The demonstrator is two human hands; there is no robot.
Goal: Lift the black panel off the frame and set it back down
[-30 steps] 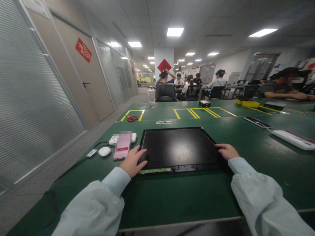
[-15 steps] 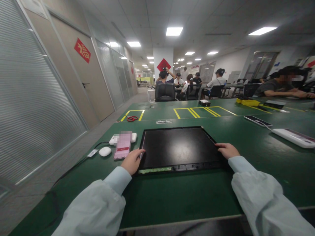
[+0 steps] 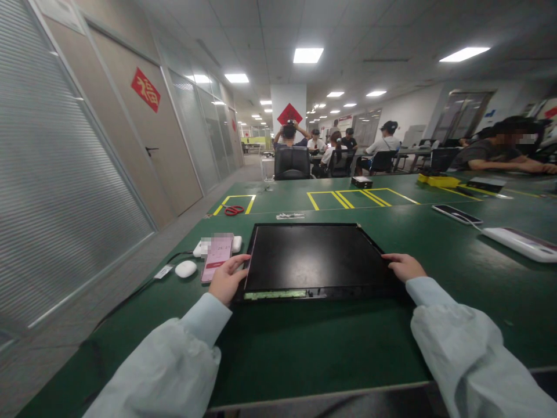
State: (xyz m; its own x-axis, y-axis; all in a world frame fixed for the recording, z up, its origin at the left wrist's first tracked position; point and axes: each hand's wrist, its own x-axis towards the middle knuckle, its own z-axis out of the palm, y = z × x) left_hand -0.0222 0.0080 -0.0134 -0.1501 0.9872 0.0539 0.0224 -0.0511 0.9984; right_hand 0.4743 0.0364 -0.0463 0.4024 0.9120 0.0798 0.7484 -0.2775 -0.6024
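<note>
A black display panel point(image 3: 313, 258) lies before me on the green table point(image 3: 322, 354). Along its near edge runs a frame with a pale green strip point(image 3: 274, 295) at the left. My left hand point(image 3: 227, 277) grips the panel's left side, thumb and index finger at the edge, the other fingers partly hidden. At the right side my right hand point(image 3: 405, 267) pinches the opposite edge, its fingertips on the black frame and the lower fingers out of sight. Close by my left hand a pink phone point(image 3: 216, 264) leans on a white object.
A round white case point(image 3: 185, 269) and a black cable point(image 3: 130, 302) lie at the left. Red-handled scissors point(image 3: 234, 210) rest farther back, near yellow tape markings. At the right are another phone point(image 3: 456, 214) and a white power bank point(image 3: 520, 244). Several people sit beyond.
My left hand has shifted slightly left and up, its fingers changing position on the edge. The panel's near edge appears slightly higher. My right hand has barely moved.
</note>
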